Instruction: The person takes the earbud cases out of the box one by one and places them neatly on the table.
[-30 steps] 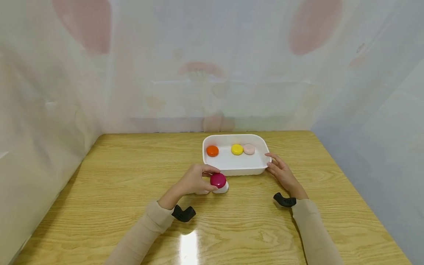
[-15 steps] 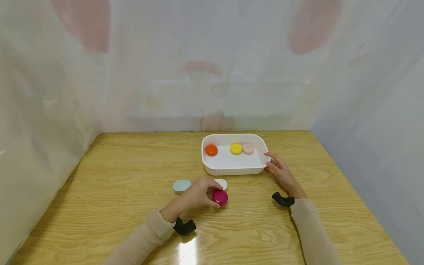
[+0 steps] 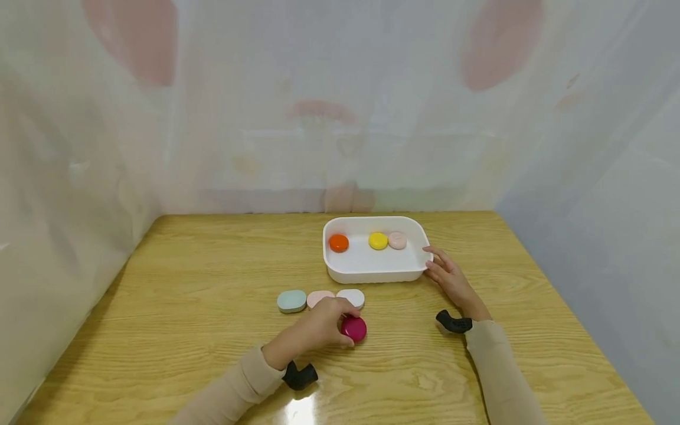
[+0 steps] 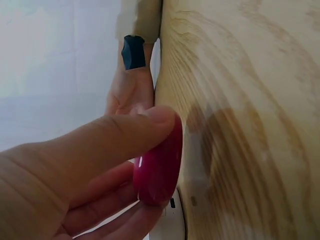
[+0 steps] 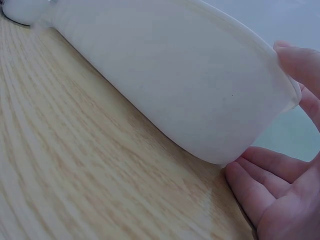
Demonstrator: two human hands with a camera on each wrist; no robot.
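Observation:
My left hand point(image 3: 324, 323) pinches a glossy magenta disc with rounded edges point(image 3: 354, 329) between thumb and fingers, low over the table. In the left wrist view, the magenta disc point(image 4: 159, 167) stands on edge to the camera, the thumb across its near end. At the right end of a white tray point(image 3: 379, 276), my right hand point(image 3: 453, 282) grips the rim and wall. The right wrist view has a digit of the right hand point(image 5: 295, 192) at the tray's rim and other fingers against the wall's foot.
Orange point(image 3: 339, 242), yellow point(image 3: 378, 241) and pale pink point(image 3: 397, 240) discs lie in the tray. Before it sit a pale green oval piece point(image 3: 291, 301), a pink one point(image 3: 319, 297), partly hidden by my left hand, and a white one point(image 3: 351, 297).
My left hand has drawn the magenta disc back from the white oval piece, towards me, and lowered it. The pale green and pink oval pieces have come into sight. My right hand stays at the tray.

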